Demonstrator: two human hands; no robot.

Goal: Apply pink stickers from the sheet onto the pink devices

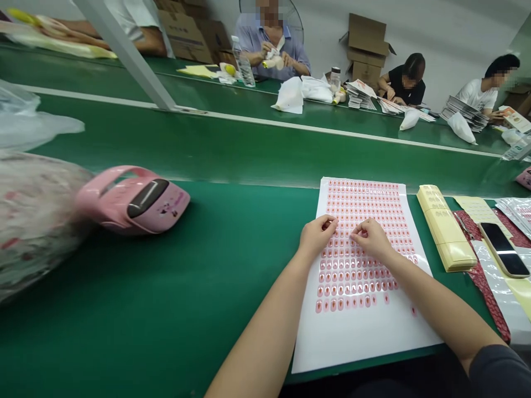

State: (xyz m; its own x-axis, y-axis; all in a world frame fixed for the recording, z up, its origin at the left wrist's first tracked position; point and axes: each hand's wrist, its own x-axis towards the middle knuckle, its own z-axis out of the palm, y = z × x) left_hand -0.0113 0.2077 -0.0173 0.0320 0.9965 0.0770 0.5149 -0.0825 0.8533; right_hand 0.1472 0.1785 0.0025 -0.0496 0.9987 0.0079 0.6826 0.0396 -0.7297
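SHEET: white backing sheet flat on the green belt bench, right of the person's midline, between both forearms.
ON SHEET: rows of small pink nail-shaped pieces, full at the far end, gappy in the near rows; bare margin nearest the person.
LEFT HAND: left hand over the sheet's left part, mid-height, fingertips drawn together at the surface.
RIGHT HAND: right hand over the sheet's middle, just beside the left hand, fingertips also drawn together.
GRIP: both pressed together in a small pinch; whether a piece is between the fingertips is too small to tell.
AXIS: sheet's long side runs away from the person, slightly tilted. Pieces lie directly under both hands; the right hand is nearer the sheet's centre, the left nearer its left edge.
RIGHT OF SHEET: cream stack of cards, black smartphone on clear plastic packaging.
LEFT OF SHEET: pink plastic case, blurred floral bag.
ACROSS: co-workers at a parallel bench, handling white packets and printed cards.
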